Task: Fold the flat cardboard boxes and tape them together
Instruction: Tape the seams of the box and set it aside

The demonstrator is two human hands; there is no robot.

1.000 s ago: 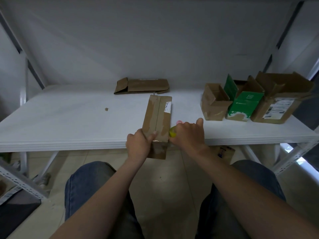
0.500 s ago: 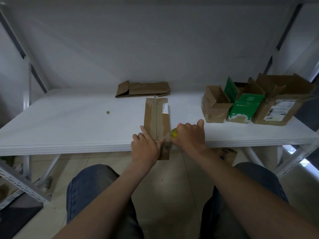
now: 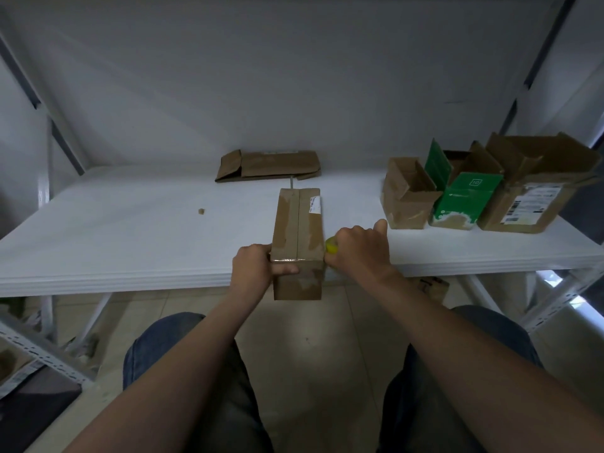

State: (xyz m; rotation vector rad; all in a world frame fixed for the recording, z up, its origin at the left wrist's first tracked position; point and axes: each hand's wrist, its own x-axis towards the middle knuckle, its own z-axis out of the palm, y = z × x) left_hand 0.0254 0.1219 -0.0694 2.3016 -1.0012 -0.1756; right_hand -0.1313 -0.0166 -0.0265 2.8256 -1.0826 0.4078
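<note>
A long brown cardboard box (image 3: 299, 223) lies lengthwise on the white table (image 3: 130, 230), its near end hanging over the front edge. My left hand (image 3: 258, 269) grips the box's near left corner, thumb across the near end. My right hand (image 3: 358, 248) is curled round a yellow-green tape holder (image 3: 330, 246) pressed against the box's right side. A strip of clear tape (image 3: 287, 259) runs across the near top edge. A flat folded box (image 3: 271, 165) lies at the back of the table.
Three folded boxes stand at the right: a small brown one (image 3: 408, 201), a green one (image 3: 464, 197) and a larger brown one (image 3: 532, 191). A small cardboard scrap (image 3: 201, 211) lies on the left. Metal shelf legs (image 3: 42, 351) flank my knees.
My left hand moved off the box top to its near left corner. The box straightened and shifted slightly. The right hand stayed at the box's right side with the tape holder.
</note>
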